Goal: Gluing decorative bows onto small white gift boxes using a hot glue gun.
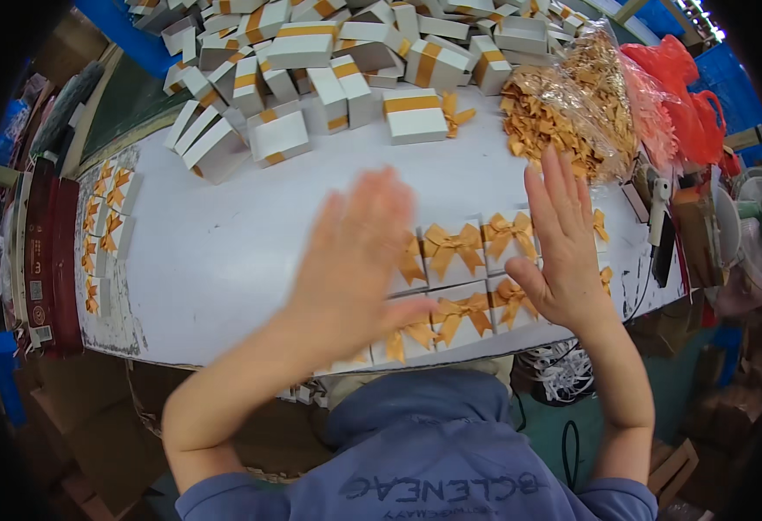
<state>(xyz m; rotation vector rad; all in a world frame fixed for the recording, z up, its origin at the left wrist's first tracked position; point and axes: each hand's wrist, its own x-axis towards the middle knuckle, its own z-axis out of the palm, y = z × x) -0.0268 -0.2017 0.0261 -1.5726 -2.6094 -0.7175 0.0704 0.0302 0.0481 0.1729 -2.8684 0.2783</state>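
Note:
Small white boxes with gold ribbon bows (453,252) stand in two rows near the front edge of the white table (216,260). My left hand (346,260) is over the left end of these rows, slightly blurred, fingers stretched out and thumb apart. It hides some of the boxes. Over their right end is my right hand (563,252), open, with fingers extended and nothing held. Whether either hand touches the boxes I cannot tell. Farther back lies a white box with a gold band (415,117), a loose gold bow (457,115) beside it.
A heap of white boxes with gold bands (303,48) covers the back. At the right are a clear plastic bag of gold bows (563,113), a red plastic bag (672,87), a glue gun (659,213) and a fan (750,217). More bowed boxes (118,217) line the left edge.

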